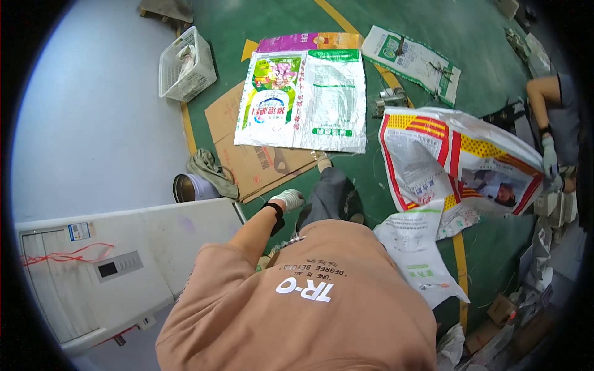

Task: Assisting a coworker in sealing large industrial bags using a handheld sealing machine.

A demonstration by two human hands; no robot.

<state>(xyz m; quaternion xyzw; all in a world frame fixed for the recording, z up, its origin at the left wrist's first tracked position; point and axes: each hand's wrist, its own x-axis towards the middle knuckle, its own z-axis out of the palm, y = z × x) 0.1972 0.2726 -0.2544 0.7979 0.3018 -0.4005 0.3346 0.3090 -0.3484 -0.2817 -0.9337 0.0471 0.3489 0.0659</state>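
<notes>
My left hand (289, 199), in a white knit glove with a black band at the wrist, hangs beside my grey trouser leg. Its fingers are curled together and nothing shows in them. My right hand is out of sight. In front of my feet a silver-white printed bag (334, 99) lies flat over a brown cardboard sheet (263, 170). A purple and orange bag (297, 42) sticks out from under its far edge. To my right, a co-worker's gloved hand (549, 154) is at the edge of a big red, yellow and white bag (427, 145).
A white plastic basket (189, 68) stands at the far left, by the wall. Nearer are a metal bucket (193, 187), a green cloth (210, 170) and a white machine (136, 263). Another white-green bag (411, 59) and a white sack (411, 247) lie rightward.
</notes>
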